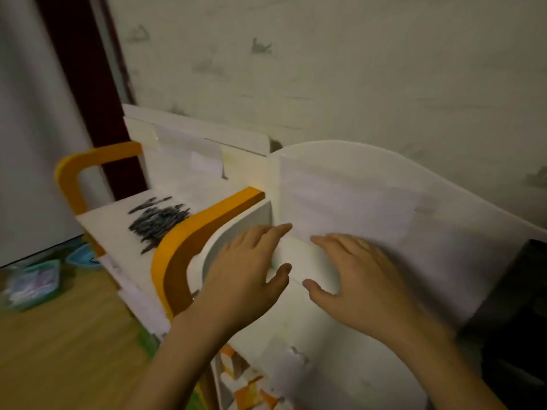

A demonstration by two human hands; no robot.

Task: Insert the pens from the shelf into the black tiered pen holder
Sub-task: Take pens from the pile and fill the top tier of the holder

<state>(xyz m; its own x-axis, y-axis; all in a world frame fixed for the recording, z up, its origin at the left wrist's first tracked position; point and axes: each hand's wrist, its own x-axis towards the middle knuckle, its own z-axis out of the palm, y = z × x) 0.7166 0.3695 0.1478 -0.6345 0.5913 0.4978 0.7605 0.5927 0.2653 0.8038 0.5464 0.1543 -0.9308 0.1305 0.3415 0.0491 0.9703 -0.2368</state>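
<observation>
Right then, I had both hands out over the white table [340,365], palms down and holding nothing. My left hand [245,270] hovered with its fingers straight and loosely spread, the thumb out toward 3 o'clock; my right hand [352,276] mirrored it just beside, thumb toward 9 o'clock, the two thumbs near but apart. Whether the palms touched the surface I could not tell, since the view was blurred. The pens [158,221] lay in a dark loose heap on the white shelf [109,226] at about 10 o'clock from my hands, well apart from them, with a few strays at the far edge of the heap. An orange curved rail [183,247] stood between the shelf and my left hand, and a second orange rail [74,173] framed the shelf's far-left side. A curved white back panel [384,187] rose at 12 o'clock behind my hands. At 3 o'clock a dark object [521,306] sat at the frame's edge, too blurred to identify. Wooden floor [59,335] showed at 8 o'clock.
</observation>
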